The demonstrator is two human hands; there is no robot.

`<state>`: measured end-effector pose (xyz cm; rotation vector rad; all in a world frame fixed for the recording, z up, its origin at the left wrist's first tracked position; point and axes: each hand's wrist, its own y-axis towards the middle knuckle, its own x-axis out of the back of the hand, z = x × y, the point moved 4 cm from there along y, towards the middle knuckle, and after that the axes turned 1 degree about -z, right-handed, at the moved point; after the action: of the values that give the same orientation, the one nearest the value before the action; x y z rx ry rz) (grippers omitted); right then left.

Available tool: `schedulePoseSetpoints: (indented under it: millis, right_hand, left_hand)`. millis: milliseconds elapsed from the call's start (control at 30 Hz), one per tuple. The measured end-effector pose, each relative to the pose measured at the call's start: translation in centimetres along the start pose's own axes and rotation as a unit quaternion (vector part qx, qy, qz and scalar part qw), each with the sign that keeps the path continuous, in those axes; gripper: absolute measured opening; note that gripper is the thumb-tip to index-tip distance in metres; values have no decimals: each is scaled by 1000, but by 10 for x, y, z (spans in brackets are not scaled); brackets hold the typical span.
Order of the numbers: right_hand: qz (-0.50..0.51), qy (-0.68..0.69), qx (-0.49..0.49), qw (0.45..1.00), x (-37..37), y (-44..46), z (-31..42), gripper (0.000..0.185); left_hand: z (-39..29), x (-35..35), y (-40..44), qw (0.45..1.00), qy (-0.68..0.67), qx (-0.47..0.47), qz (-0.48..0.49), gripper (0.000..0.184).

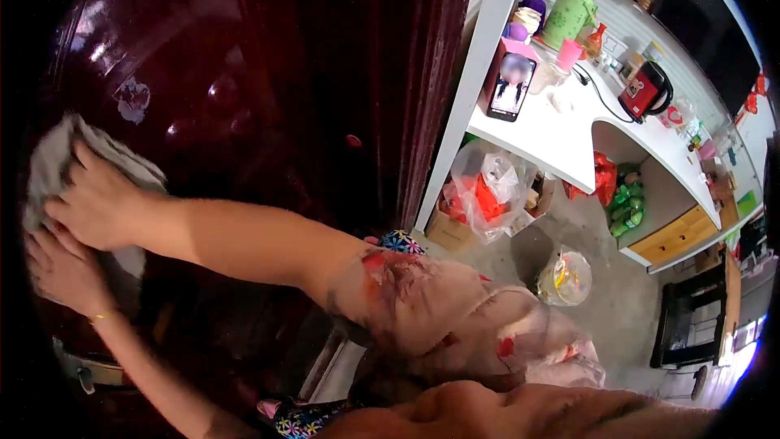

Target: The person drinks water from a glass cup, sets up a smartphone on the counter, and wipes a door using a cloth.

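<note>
A grey cloth [122, 150] lies against the glossy dark red wooden door [309, 73] at the far left. On the cloth is my right hand [101, 203], its fingers bent into the fabric and holding it against the surface. Just below and touching it, my left hand [69, 276], with a thin bracelet at the wrist, rests over the lower part of the cloth with its fingers spread. A pale worn patch [132, 101] marks the door above the cloth.
To the right, a white counter [561, 146] bears a phone [512, 85], a green thermos [569, 12] and a red kettle [646, 91]. Beneath it are plastic bags [491, 187] and a cardboard box [448, 230]. A lined bin [565, 278] stands on the floor. A metal handle [85, 378] shows lower left.
</note>
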<state>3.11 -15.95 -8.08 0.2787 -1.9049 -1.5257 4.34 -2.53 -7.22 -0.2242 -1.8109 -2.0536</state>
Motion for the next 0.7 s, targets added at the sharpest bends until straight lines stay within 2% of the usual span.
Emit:
schedulePoseSetpoints:
  millis: [33, 67, 100, 200, 267, 300, 333, 367, 400, 433, 467, 500, 533, 567, 600, 633, 667, 700]
  right_hand:
    - [-15, 4, 2, 1000, -9, -26, 2, 23]
    - [26, -24, 29, 999, -2, -53, 7, 19]
    - [102, -16, 14, 995, -14, -80, 12, 19]
    - [137, -12, 44, 989, -44, -177, 25, 29]
    - [146, -13, 59, 987, -48, -233, 35, 37]
    - [119, -17, 67, 991, -32, -249, 38, 39]
    - [246, -20, 42, 968, -33, -263, 45, 38]
    - [252, 14, 22, 967, -27, -267, 44, 36]
    - [313, 34, -4, 949, -24, -259, 46, 35]
    - [301, 41, -11, 953, -13, -248, 48, 34]
    - [206, 32, 9, 978, -20, -246, 46, 27]
    - [203, -15, 21, 979, -12, -228, 45, 27]
    - [255, -30, -25, 966, -4, -205, 41, 28]
    - [168, -39, -38, 984, 5, -158, 30, 28]
    - [103, -90, 1, 991, 8, -133, 21, 26]
    - [143, -114, 0, 983, 21, -98, 15, 25]
    - [101, -136, 2, 986, 26, -69, 5, 36]
    - [112, -140, -25, 983, 37, -35, -1, 35]
  left_hand:
    - [-18, 17, -24, 997, 59, -14, -50, 49]
    - [-27, 25, -58, 977, -28, -63, -200, 50]
    - [-31, 17, -87, 980, -38, -75, -183, 50]
    - [-42, -1, -177, 988, -92, -89, -89, 52]
    - [-42, -35, -250, 992, -66, -98, 34, 53]
    - [-50, -26, -264, 986, -124, -87, 63, 53]
    - [-57, -10, -277, 978, -176, -73, 88, 52]
    - [-59, -12, -289, 977, -163, -70, 120, 52]
    - [-56, -13, -294, 975, -148, -61, 151, 52]
    - [-57, 0, -281, 972, -191, -47, 132, 54]
    - [-59, 10, -264, 966, -232, -34, 113, 57]
    - [-58, 13, -248, 970, -223, -18, 94, 57]
    - [-62, 14, -226, 973, -219, -3, 72, 58]
    - [-55, 23, -181, 980, -195, 12, 44, 58]
    - [-58, 38, -136, 982, -186, 11, 28, 57]
    - [-57, 47, -101, 980, -197, 2, 5, 59]
    - [-53, 56, -69, 978, -206, -7, -17, 61]
    - [-51, 64, -36, 982, -184, -14, -48, 60]
